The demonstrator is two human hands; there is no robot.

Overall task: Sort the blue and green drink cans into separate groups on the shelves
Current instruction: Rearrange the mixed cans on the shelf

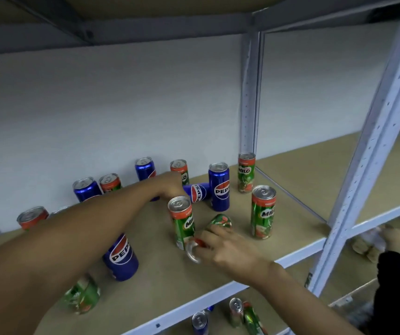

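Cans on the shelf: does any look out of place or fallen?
Yes. Two lie on their sides among upright ones: a blue can under the left hand, and a green can gripped by the right hand.

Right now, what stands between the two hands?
In the head view, one upright green Milo can stands between the left hand and the right hand.

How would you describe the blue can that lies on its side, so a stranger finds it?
Look at the middle of the brown shelf. The left hand grips a blue Pepsi can there. It alone among the blue cans lies flat.
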